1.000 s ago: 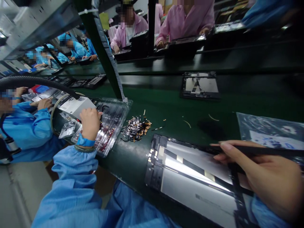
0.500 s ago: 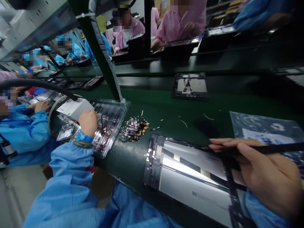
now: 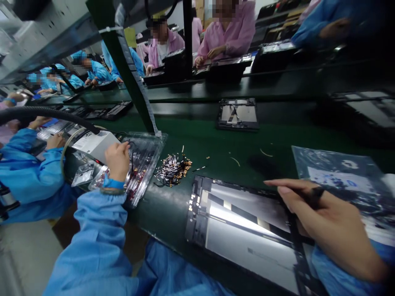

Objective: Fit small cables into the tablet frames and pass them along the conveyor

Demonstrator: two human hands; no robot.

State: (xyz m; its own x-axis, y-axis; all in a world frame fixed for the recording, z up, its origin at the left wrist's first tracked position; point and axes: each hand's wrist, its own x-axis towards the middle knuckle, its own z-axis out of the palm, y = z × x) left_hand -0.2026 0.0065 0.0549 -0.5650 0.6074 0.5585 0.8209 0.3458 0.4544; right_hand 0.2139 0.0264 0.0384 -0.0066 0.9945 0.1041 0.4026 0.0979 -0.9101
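Observation:
My left hand is raised over a clear plastic tray that holds small parts with red and dark bits. Its fingertips are pinched together; a thin dark strand hangs just beside them, and whether they grip it is unclear. My right hand is curled around a dark stick-like tool, its tip hidden, above the right end of an opened tablet. The tablet lies with its silver inside and black ribbon strip facing up. Between tray and tablet sits a pile of small black-and-gold cables.
A clear bag of parts lies at the right. Another opened tablet is on the green line beyond, with one more farther right. A green post rises behind the tray. Co-workers sit at the left and across.
My left fingers have risen slightly and pinch above the tray. My right hand has shifted left, and its tool is now foreshortened. The tablets on the far line appear farther left.

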